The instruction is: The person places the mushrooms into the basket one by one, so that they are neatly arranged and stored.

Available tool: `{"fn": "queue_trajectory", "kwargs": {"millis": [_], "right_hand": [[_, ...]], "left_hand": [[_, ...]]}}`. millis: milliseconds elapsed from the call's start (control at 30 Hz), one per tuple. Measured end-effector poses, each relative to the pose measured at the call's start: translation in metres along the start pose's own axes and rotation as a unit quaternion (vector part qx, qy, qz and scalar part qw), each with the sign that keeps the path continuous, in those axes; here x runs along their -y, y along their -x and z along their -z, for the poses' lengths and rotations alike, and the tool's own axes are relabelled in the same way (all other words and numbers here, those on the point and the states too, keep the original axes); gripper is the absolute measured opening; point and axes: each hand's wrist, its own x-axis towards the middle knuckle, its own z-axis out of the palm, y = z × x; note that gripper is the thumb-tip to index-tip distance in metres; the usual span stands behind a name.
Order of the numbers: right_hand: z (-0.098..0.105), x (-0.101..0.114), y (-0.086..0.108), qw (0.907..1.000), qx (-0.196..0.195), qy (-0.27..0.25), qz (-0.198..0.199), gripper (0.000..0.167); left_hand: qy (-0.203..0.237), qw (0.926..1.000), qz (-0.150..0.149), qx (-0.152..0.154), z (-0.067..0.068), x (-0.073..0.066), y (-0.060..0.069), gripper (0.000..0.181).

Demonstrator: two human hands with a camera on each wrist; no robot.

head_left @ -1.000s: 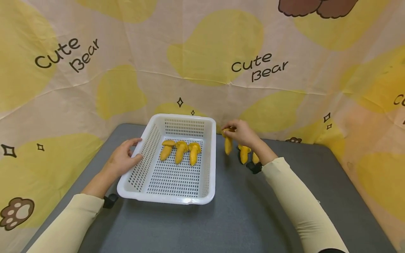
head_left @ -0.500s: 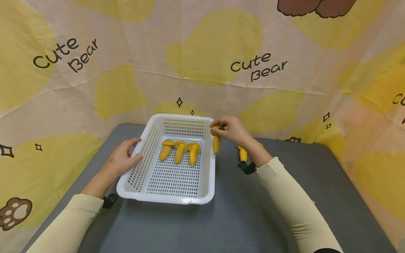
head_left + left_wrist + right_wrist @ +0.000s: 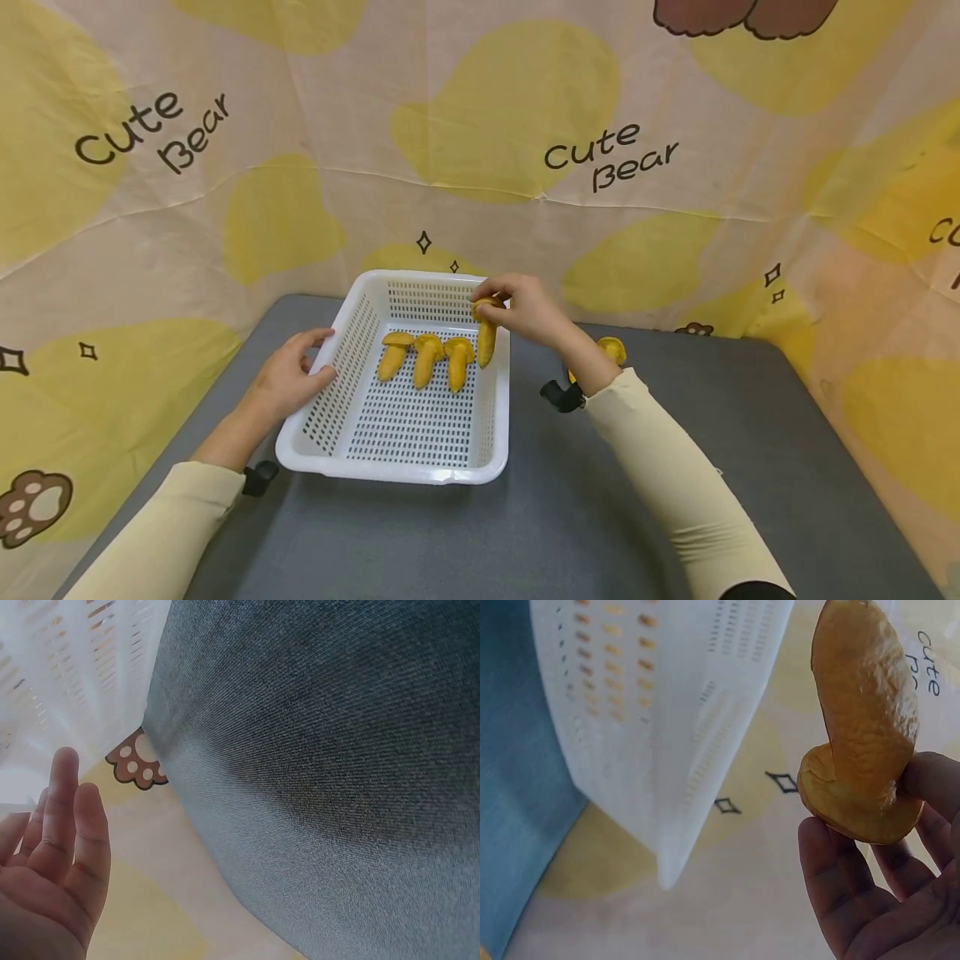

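Note:
A white perforated plastic basket stands on the grey table. Inside lie three yellow mushrooms, the left one, the middle one and the right one, side by side with caps toward the back. My right hand pinches another yellow mushroom by its cap, stem hanging down, over the basket's right side. In the right wrist view this mushroom sits between thumb and fingers. At the basket's left rim, my left hand rests with its fingers fairly straight; the left wrist view shows those fingers beside the wall.
Right of the basket, on the table, more yellow mushroom shows partly behind my right forearm. A yellow-and-cream cloth with printed words hangs behind the table and continues at both sides.
My right hand has carried the mushroom leftward from the table area, across the right rim, to above the basket. The left hand and basket have stayed put.

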Motion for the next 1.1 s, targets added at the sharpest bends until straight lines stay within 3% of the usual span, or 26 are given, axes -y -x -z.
{"fn": "queue_trajectory", "kwargs": {"millis": [267, 500, 1100], "right_hand": [[-0.013, 0.015, -0.009, 0.9993, 0.027, -0.023, -0.009, 0.018], [-0.026, 0.029, -0.019, 0.9984, 0.042, -0.037, 0.011, 0.018], [-0.062, 0.064, -0.033, 0.9950, 0.071, -0.070, 0.000, 0.016]], "left_hand": [[0.000, 1.0000, 0.007, 0.001, -0.001, 0.000, 0.000, 0.064], [-0.004, 0.9998, 0.020, 0.002, -0.002, -0.001, 0.000, 0.064], [0.003, 0.9999, 0.014, 0.008, -0.001, 0.000, -0.002, 0.064]]}}
